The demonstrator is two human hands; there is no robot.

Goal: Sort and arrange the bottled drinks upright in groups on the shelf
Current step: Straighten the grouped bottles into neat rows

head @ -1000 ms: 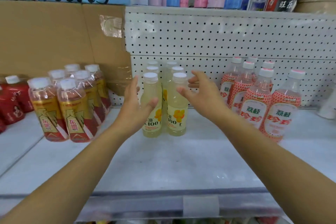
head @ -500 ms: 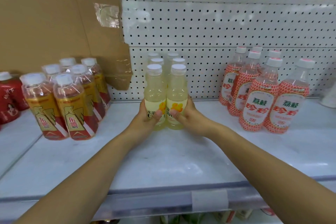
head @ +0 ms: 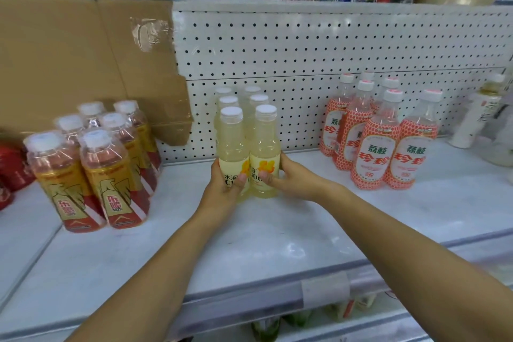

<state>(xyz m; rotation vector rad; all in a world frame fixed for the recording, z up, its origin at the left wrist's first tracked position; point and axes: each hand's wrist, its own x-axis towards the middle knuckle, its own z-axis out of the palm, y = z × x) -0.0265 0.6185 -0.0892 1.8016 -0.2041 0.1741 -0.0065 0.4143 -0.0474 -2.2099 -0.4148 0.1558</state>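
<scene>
bottles (head: 233, 144) btwn left hand (head: 225, 191), right hand (head: 291, 179)

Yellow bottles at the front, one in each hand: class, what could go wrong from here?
1. The left hand and right hand grip the left yellow bottle and right yellow bottle low down, so a quick push might tip them.
2. The rear yellow bottles stand close behind; a shove could knock them over.
</scene>
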